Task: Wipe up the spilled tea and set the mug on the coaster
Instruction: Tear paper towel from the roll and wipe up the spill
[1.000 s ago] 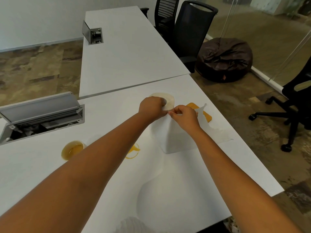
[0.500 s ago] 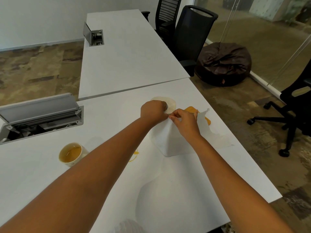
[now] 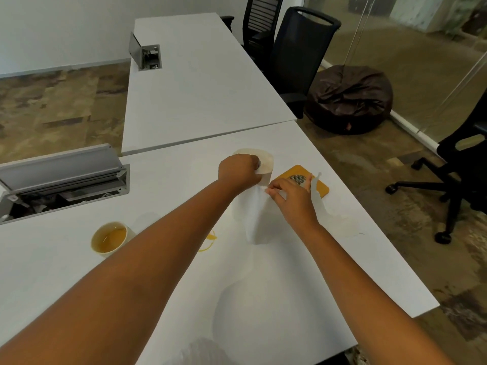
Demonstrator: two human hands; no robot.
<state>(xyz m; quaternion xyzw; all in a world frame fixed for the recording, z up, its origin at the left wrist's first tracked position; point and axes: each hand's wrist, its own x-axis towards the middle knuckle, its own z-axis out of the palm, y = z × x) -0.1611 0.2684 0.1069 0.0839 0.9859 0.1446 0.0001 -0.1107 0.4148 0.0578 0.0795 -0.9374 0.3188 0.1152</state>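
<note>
A white paper roll (image 3: 266, 164) stands on the white table (image 3: 290, 272), and my left hand (image 3: 238, 171) grips its top. My right hand (image 3: 292, 198) pinches a loose sheet (image 3: 253, 214) that hangs from the roll down to the table. Just right of the roll lies an orange coaster (image 3: 320, 187) with a mesh centre, partly behind the sheet. A cream mug (image 3: 109, 239) with tea in it sits at the left. The yellow tea spill (image 3: 209, 242) shows beside my left forearm, which hides part of it.
An open cable box (image 3: 60, 185) is set into the table at the left. A second white table (image 3: 200, 83) adjoins at the back. Black office chairs (image 3: 300, 56) and a dark beanbag (image 3: 350, 101) stand on the right; another chair (image 3: 463, 164) is at the far right.
My right hand has pulled the sheet away from the roll to the right, and the sheet now hangs narrower and twisted. The coaster's mesh centre has come into view.
</note>
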